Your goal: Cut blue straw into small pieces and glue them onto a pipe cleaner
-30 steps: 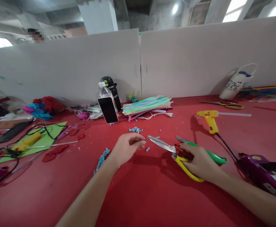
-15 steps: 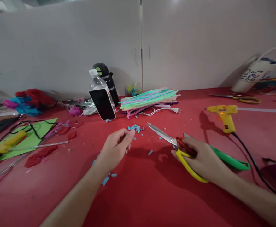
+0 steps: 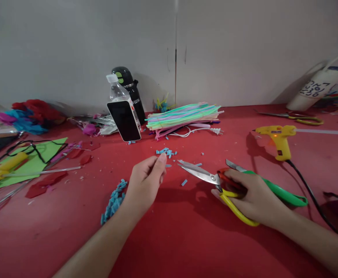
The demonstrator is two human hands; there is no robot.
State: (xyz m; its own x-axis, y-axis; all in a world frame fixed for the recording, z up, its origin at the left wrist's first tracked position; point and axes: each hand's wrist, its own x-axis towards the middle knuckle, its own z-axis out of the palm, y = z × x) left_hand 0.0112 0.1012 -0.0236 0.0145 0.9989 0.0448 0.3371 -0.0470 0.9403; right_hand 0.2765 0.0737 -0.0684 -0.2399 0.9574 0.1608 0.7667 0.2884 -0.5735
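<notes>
My left hand (image 3: 145,179) is pinched, thumb against fingers, above the red table (image 3: 169,239); whatever it may hold is too small to make out. Just beyond its fingertips lies a small heap of blue bits (image 3: 166,151). A longer pile of blue pieces (image 3: 113,200) is beside my left wrist, partly behind the arm. My right hand (image 3: 245,193) grips scissors (image 3: 202,174) with red and yellow handles, blades nearly closed and pointing left toward the left fingertips. Single blue pieces (image 3: 184,182) lie near the blades.
A green-handled cutter (image 3: 287,195) lies beyond my right hand, near a yellow glue gun (image 3: 281,141) with a cord. Behind are pipe cleaners (image 3: 183,117), a phone (image 3: 124,121) and a black bottle (image 3: 135,96). Green paper (image 3: 38,158) and another glue gun (image 3: 5,168) lie left.
The view has shifted slightly, and more of the blue pile by my left wrist shows. The scissor blades have come closer together. My left hand remains pinched.
</notes>
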